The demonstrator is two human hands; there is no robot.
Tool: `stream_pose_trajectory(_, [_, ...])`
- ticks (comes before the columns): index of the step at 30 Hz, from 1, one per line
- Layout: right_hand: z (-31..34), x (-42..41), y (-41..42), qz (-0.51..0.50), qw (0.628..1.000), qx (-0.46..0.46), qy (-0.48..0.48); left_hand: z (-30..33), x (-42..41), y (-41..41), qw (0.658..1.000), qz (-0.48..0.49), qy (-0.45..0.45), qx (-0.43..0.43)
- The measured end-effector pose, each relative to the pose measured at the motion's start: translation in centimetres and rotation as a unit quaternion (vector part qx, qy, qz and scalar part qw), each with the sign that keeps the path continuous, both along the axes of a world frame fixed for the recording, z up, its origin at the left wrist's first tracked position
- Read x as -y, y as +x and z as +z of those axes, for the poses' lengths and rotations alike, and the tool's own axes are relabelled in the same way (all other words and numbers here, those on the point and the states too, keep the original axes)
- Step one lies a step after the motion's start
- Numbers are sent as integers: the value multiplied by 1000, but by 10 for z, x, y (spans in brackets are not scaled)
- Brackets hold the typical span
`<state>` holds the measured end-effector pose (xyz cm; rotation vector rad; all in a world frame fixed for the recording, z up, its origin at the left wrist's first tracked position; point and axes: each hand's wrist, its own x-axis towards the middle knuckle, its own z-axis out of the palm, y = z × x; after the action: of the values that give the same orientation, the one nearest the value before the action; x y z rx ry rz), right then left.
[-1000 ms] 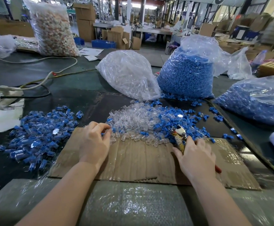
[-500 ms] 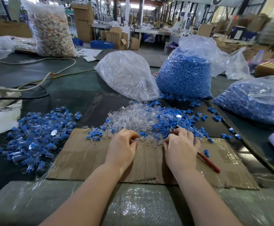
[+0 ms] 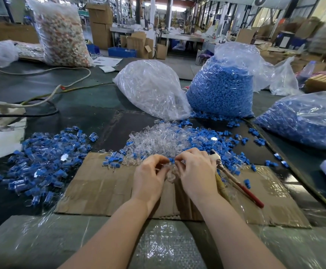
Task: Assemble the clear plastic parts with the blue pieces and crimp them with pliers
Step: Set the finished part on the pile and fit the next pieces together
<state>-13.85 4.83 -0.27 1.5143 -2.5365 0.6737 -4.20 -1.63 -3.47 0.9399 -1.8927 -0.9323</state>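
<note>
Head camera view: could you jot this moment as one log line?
left hand: pinching clear part | right hand: pinching blue piece | pliers: lying on cardboard, beside right hand | step: fitting, crimp not started

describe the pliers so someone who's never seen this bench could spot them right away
Start at the flat brown cardboard sheet on the dark workbench. The red-handled metal pliers lie on its right part, just right of the right hand, jaws pointing towards the loose pile of blue plastic pieces. They are the only long metal tool among small plastic parts.
</note>
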Motion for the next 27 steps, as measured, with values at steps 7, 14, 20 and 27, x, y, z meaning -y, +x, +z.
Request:
stream_pose_trajectory(7, [6, 30, 1, 0, 999, -26, 24, -3, 4, 2, 999, 42, -5, -29])
stream_pose_trajectory(14, [7, 46, 2, 4, 995, -60, 84, -5, 7, 1, 997, 61, -12, -44])
stream_pose_trajectory(20, [8, 47, 0, -6, 993, -66, 96, -5, 7, 1, 998, 35, 7, -47])
stream_pose_trajectory(27, [13, 51, 0, -27, 989, -29, 145, -4, 4, 1, 1000, 31, 2, -6])
